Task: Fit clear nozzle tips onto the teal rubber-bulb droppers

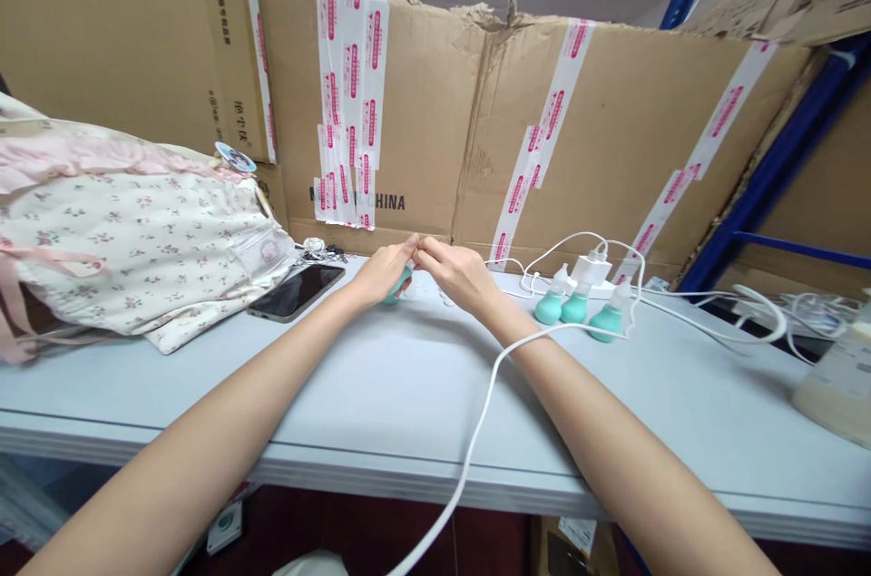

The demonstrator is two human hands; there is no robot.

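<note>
My left hand (385, 273) is closed round a teal bulb aspirator (396, 288), held just above the table near its back. Most of that bulb is hidden by the fingers. My right hand (460, 271) meets the left at the thumbs and fingertips, pinched together over the bulb's upper end. Whatever is between the right fingertips is hidden. To the right of my right forearm stand more teal bulb aspirators with clear nozzles: one at the left (548, 307), one in the middle (575, 307) and one at the right (605, 320).
A black phone (297, 293) and a flowered cloth bag (142, 240) lie at left. A white charger plug (591, 269) and white cable (484, 413) run across the right side. A large bottle (840, 381) stands at far right. Taped cardboard (422, 104) walls the table's back.
</note>
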